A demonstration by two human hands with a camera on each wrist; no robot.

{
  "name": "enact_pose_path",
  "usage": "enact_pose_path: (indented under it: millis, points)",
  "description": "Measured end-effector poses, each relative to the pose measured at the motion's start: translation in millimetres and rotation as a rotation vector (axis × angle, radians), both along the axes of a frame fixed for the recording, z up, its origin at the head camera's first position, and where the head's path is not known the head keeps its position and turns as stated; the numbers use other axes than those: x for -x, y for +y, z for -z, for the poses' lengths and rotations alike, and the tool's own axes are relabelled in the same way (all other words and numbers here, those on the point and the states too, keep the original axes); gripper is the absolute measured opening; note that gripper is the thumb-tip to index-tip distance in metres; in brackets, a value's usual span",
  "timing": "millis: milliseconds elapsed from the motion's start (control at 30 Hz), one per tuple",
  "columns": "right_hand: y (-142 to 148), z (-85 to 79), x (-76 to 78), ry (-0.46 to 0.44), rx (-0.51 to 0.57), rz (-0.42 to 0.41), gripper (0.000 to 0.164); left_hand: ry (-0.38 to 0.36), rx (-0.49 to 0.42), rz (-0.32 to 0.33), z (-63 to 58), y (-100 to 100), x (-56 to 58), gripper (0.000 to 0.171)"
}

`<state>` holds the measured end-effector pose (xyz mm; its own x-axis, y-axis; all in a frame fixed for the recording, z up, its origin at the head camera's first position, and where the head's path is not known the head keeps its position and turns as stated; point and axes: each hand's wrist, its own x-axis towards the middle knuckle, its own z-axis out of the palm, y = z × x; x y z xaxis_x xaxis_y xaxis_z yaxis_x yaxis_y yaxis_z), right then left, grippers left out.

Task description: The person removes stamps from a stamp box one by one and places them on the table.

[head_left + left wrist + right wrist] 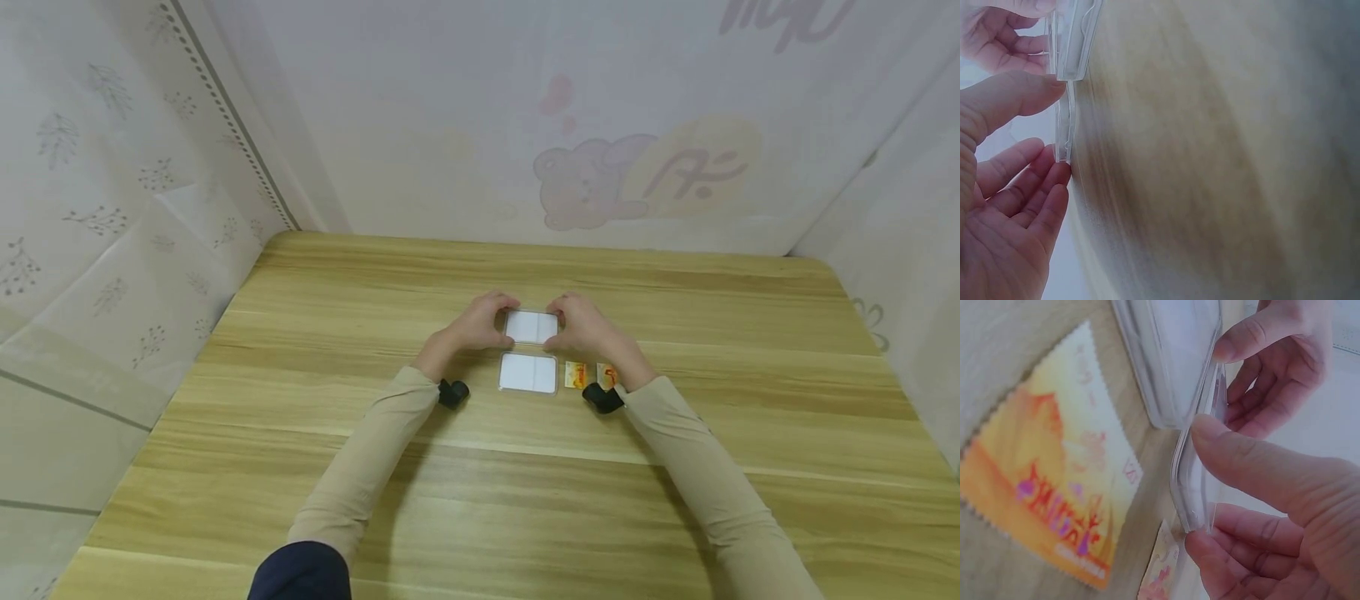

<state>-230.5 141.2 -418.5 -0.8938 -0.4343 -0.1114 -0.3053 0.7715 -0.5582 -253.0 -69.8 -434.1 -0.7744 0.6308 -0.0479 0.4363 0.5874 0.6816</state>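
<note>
Two clear flat plastic cases with white insides lie one beyond the other in the head view. My left hand holds the farther case at its left end, thumb at the near corner and fingers at the far one. At the right end my right hand grips the same case in a like way. The nearer case rests on the table just below. Right of it lie two orange-and-yellow stamps, the left stamp in full sight and the right stamp partly covered by the wrist camera. Perforated edges show on a stamp in the right wrist view.
The wooden table spreads widely around the hands. Pale printed sheets hang behind it and at both sides. Black wrist cameras sit under both wrists, close to the nearer case and the stamps.
</note>
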Motion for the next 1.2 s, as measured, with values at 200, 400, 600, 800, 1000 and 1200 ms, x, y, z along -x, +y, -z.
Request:
enact_pose_path:
  millis: [200, 400, 600, 800, 1000, 1200]
  points:
    - [-0.9, 0.0, -0.9, -0.030, -0.010, 0.021, 0.051, 0.007, 0.002, 0.006, 1.7, -0.5, -0.3, 0.060]
    - [-0.4, 0.3, -2.5, -0.056, 0.004, 0.033, 0.054, 0.007, 0.000, 0.009, 2.5, -0.5, -1.1, 0.060]
    - [0.6, 1.0, -3.8, -0.060, -0.003, 0.032, 0.055, 0.016, 0.003, 0.009, 2.8, 0.6, -1.3, 0.060]
    - [0.7, 0.6, -3.8, -0.069, 0.007, 0.042, 0.055, 0.013, 0.007, 0.008, 2.0, 1.5, -1.3, 0.060]
    - [0.1, -0.1, -2.8, -0.063, 0.019, 0.052, 0.055, 0.016, 0.037, 0.003, -0.9, 2.7, 0.0, 0.059]
    - [-1.4, -0.8, -2.4, -0.039, 0.004, 0.031, 0.054, 0.020, 0.056, 0.004, -2.1, 2.8, 1.1, 0.059]
